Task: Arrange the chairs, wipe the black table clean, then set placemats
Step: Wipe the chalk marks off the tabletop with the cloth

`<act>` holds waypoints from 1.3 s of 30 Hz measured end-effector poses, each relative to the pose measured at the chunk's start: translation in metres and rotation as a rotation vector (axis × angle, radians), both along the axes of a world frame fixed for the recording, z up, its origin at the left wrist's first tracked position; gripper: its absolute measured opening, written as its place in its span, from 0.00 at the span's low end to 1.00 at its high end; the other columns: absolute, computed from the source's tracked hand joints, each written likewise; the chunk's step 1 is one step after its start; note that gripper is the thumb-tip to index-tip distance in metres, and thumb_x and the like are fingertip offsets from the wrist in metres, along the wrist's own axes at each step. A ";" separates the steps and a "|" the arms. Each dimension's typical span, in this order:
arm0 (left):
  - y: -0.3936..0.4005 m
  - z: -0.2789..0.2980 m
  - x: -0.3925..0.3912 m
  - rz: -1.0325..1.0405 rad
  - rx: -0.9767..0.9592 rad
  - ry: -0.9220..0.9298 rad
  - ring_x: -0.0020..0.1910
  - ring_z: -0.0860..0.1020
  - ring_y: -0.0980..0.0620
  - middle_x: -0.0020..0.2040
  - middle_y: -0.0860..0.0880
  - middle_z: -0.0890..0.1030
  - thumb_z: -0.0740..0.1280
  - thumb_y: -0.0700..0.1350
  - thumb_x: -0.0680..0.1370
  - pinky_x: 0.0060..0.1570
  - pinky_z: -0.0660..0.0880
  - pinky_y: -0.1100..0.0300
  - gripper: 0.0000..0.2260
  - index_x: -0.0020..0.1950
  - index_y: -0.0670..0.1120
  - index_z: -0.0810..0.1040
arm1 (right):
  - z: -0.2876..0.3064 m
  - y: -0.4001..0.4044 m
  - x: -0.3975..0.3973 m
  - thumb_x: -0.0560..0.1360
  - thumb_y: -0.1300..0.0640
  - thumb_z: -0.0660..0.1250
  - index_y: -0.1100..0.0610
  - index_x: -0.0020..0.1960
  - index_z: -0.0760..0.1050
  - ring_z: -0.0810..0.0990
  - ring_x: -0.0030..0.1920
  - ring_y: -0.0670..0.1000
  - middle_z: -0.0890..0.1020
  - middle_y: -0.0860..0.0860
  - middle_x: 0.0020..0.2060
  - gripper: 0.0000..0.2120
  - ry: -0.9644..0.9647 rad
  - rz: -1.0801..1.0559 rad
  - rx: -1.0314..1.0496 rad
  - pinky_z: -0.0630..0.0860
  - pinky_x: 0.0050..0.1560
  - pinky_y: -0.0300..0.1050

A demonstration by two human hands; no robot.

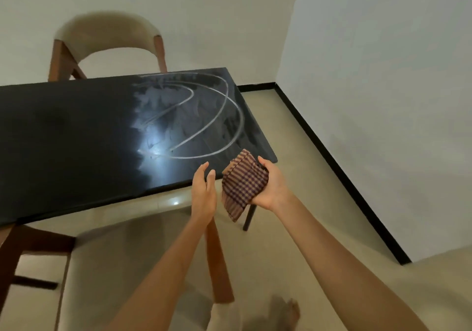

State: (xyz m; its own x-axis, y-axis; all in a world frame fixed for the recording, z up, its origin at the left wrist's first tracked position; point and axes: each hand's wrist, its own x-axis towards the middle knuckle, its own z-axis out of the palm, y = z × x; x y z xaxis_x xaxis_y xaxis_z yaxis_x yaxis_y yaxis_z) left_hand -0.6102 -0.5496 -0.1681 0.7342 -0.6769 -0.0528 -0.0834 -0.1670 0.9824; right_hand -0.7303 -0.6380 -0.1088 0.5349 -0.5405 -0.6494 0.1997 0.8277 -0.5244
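The black table is the landmark. Its whole top lies bare, smeared only with pale wipe arcs toward its right end, so a hand can sweep across it unhindered. Beyond its far edge a chair stands close, its curved backrest rising above the top. Under its near edge a second chair blocks the space below. Right of the table, open floor runs to the white wall. Both hands hover at its near right corner, a checked cloth between them.
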 end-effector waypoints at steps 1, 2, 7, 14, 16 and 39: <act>-0.012 -0.003 0.004 0.027 0.000 0.004 0.72 0.64 0.53 0.73 0.48 0.66 0.56 0.48 0.82 0.68 0.60 0.59 0.19 0.73 0.46 0.64 | 0.000 -0.018 0.004 0.79 0.45 0.60 0.59 0.54 0.80 0.80 0.55 0.61 0.85 0.60 0.48 0.19 -0.015 0.032 -0.006 0.74 0.58 0.60; -0.023 -0.005 0.009 0.055 0.002 0.004 0.71 0.65 0.52 0.73 0.48 0.67 0.56 0.48 0.82 0.68 0.61 0.59 0.19 0.73 0.46 0.64 | -0.001 -0.033 0.007 0.79 0.45 0.60 0.59 0.55 0.79 0.79 0.55 0.62 0.84 0.60 0.50 0.19 -0.028 0.062 -0.009 0.73 0.59 0.60; -0.104 -0.018 0.022 0.243 0.043 0.002 0.71 0.66 0.50 0.72 0.46 0.68 0.56 0.48 0.82 0.63 0.61 0.64 0.19 0.73 0.46 0.65 | -0.007 -0.132 0.027 0.79 0.45 0.59 0.60 0.55 0.79 0.76 0.61 0.62 0.82 0.61 0.54 0.20 -0.020 0.195 -0.012 0.68 0.66 0.62; -0.200 -0.022 0.026 0.392 0.092 -0.029 0.71 0.65 0.51 0.72 0.46 0.68 0.56 0.49 0.82 0.63 0.59 0.64 0.20 0.73 0.45 0.65 | -0.021 -0.256 0.059 0.80 0.38 0.46 0.58 0.61 0.74 0.75 0.57 0.63 0.79 0.61 0.56 0.29 0.089 0.333 0.090 0.64 0.63 0.67; -0.225 -0.019 0.039 0.451 0.102 -0.070 0.71 0.66 0.50 0.72 0.45 0.68 0.56 0.48 0.82 0.64 0.59 0.64 0.20 0.72 0.43 0.65 | -0.026 -0.287 0.078 0.81 0.39 0.45 0.58 0.64 0.73 0.75 0.58 0.64 0.78 0.61 0.59 0.29 0.085 0.392 0.087 0.64 0.62 0.68; -0.391 -0.081 0.241 1.053 0.780 -0.320 0.74 0.58 0.40 0.70 0.39 0.69 0.57 0.47 0.81 0.72 0.53 0.44 0.19 0.69 0.40 0.70 | -0.038 -0.479 0.380 0.80 0.45 0.53 0.57 0.66 0.75 0.76 0.62 0.60 0.79 0.61 0.61 0.23 0.048 1.097 -0.134 0.70 0.63 0.60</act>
State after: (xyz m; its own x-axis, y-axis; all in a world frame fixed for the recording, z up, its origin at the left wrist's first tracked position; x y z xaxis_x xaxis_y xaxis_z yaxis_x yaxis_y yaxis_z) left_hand -0.3693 -0.9402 -0.2489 0.9345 0.3392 0.1075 0.2236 -0.7949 0.5641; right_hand -0.3507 -1.1170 -0.1471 0.7424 0.1442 -0.6543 -0.6309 0.4791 -0.6103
